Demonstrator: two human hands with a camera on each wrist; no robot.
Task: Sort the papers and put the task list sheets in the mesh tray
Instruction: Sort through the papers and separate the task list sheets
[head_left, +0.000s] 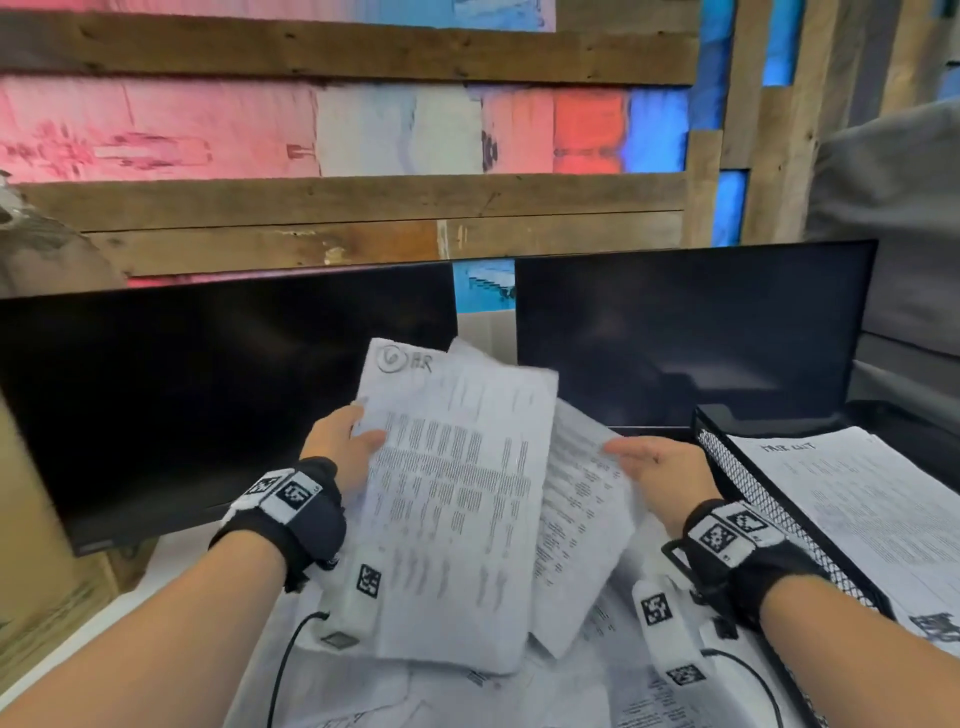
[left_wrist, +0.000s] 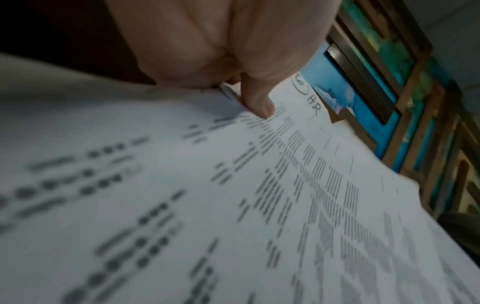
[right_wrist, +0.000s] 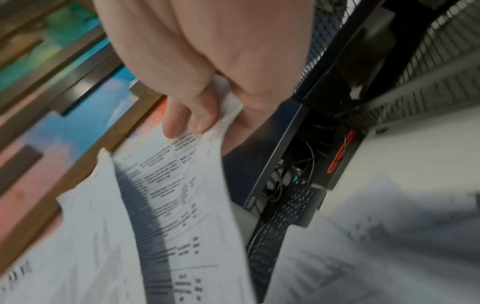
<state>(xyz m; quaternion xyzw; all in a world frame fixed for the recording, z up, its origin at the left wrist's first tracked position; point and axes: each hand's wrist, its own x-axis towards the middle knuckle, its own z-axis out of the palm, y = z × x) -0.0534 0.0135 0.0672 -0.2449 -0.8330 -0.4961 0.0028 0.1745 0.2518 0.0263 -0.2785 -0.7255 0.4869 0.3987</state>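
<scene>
Two dark monitors (head_left: 228, 405) (head_left: 691, 338) before a painted plank wall (head_left: 337, 130)

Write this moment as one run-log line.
left hand: holds HR sheet | right hand: pinches second sheet | mesh tray: holds task list sheet

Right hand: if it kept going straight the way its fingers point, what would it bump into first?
Probably the right monitor. The right hand, pinching a sheet, points forward and slightly left; depth is unclear.

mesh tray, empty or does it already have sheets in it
Not empty. The mesh tray holds a stack of printed sheets; the top sheet carries a handwritten heading that looks like "task list".
</scene>
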